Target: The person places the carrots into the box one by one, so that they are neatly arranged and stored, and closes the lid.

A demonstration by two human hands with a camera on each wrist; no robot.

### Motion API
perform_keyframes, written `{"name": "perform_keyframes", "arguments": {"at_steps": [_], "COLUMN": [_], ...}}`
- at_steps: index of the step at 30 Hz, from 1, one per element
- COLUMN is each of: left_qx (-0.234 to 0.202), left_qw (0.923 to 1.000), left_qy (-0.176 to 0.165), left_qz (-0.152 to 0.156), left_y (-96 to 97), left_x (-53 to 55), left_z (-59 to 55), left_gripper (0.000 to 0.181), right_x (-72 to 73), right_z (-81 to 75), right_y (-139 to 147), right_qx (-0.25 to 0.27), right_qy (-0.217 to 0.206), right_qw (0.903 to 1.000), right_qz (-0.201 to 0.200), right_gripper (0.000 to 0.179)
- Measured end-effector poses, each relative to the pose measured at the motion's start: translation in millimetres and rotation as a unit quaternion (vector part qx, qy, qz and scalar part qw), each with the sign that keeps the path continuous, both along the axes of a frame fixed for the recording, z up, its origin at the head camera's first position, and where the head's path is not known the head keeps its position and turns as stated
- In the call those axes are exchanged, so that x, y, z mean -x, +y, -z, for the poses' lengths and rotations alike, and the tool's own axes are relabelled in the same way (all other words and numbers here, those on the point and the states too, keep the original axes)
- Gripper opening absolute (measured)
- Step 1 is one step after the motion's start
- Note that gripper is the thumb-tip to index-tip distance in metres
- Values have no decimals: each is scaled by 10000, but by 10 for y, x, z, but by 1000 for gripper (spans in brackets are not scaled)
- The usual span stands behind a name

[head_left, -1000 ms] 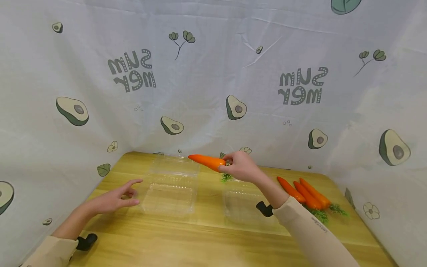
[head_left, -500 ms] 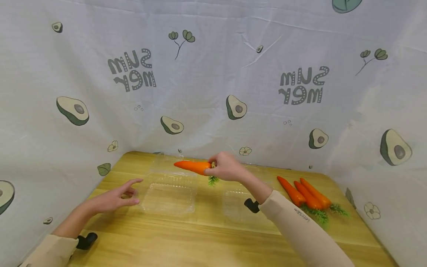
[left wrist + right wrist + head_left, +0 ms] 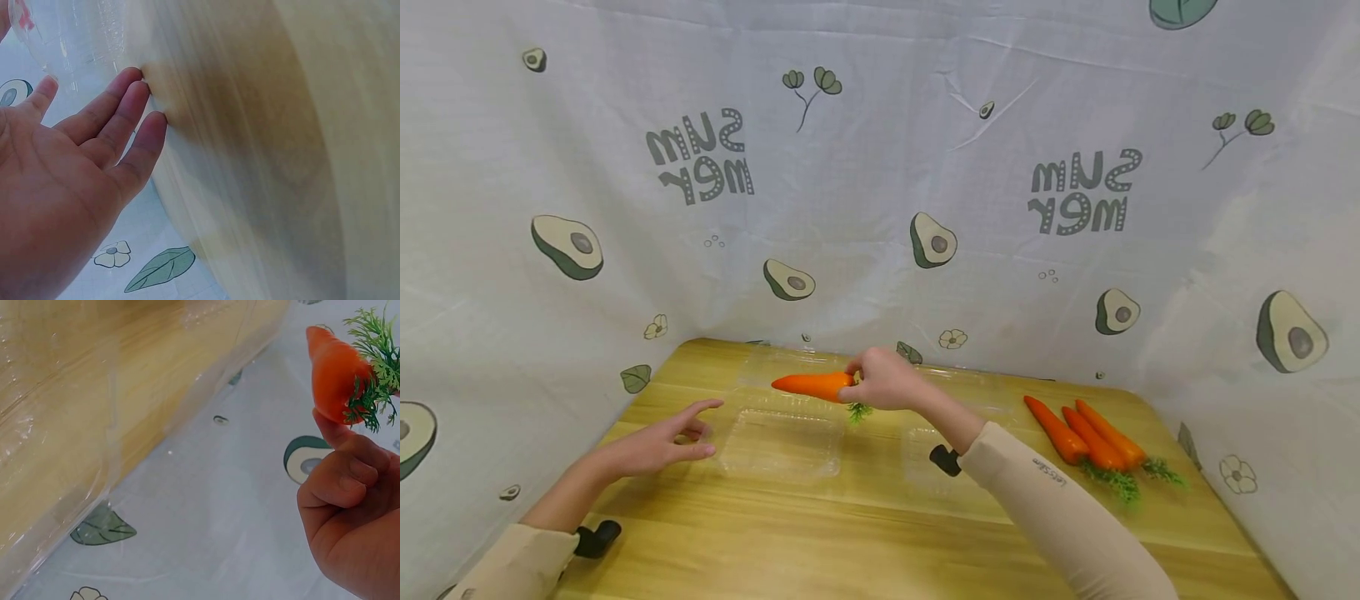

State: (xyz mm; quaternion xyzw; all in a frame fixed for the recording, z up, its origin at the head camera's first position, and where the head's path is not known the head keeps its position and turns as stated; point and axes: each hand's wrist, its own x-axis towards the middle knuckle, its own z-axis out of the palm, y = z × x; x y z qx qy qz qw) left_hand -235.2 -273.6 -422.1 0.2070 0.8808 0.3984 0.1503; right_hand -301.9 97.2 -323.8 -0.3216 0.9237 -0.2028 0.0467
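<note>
My right hand (image 3: 883,381) pinches the carrot (image 3: 812,385) only near its leaves, so it could tip onto the box (image 3: 781,446); my left hand (image 3: 658,446), loosely spread, holds nothing.

the left hand (image 3: 62,178) has relaxed fingers (image 3: 147,140) near the wooden tabletop (image 3: 250,125).
</note>
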Motion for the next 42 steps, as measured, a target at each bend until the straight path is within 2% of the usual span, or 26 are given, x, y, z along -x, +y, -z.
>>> {"name": "perform_keyframes", "arguments": {"at_steps": [12,24,42], "left_qx": [41,91,227], "left_qw": [10000,9999,9989], "left_qy": [44,122,402], "left_qz": [2,-5,-118], "left_y": [-1,-10,1], "left_x": [3,1,9], "left_z": [14,9,-21], "left_gripper": [75,74,74], "right_x": [42,106,185], "right_z": [56,168,344], "right_y": [-236,-428,-605], "right_qx": [-342,-864,-1342], "right_qy": [190,288,363], "right_qw": [9988,9952,9892], "right_qz": [-301,-368,-470], "right_gripper": [22,28,23]}}
